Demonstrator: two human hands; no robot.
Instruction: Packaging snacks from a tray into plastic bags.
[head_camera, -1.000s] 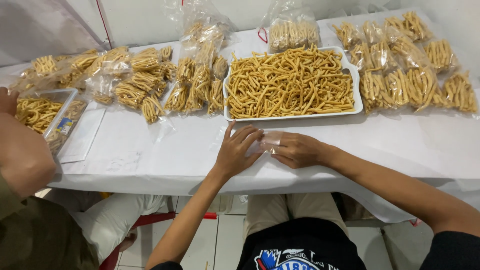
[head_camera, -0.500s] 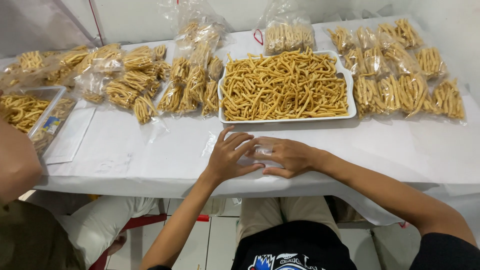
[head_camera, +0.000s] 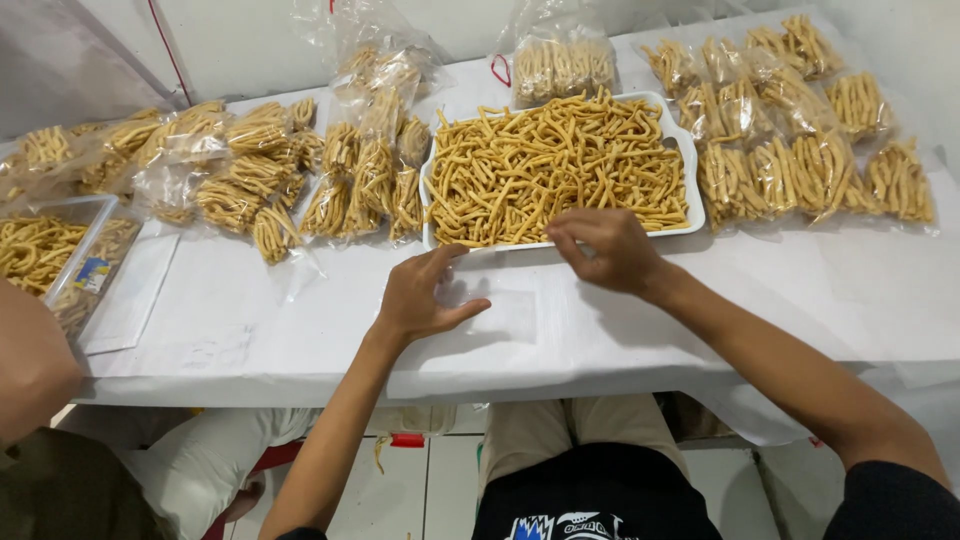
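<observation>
Sitting at the far left edge, another person's arm (head_camera: 30, 350) fills the corner beside a clear plastic tub (head_camera: 60, 255) of fried snack sticks, with a heap of filled clear bags (head_camera: 240, 170) behind it on the white-covered bench (head_camera: 250, 310). Next comes the left hand (head_camera: 420, 295), fingers spread and loosely open, resting on the near-left corner of an empty clear plastic bag (head_camera: 505, 315) that lies flat on the bench just in front of the tray. The white tray (head_camera: 695, 190) is piled high with loose snack sticks (head_camera: 550, 165). The right hand (head_camera: 605, 248) hovers at the tray's near rim, fingers curled inward; whether they pinch any sticks cannot be told. Further right lies a second spread of filled bags (head_camera: 800, 160). Judging by this, many bags are already packed, the flat bag is not yet filled, and the tray still holds a large share to pack.
</observation>
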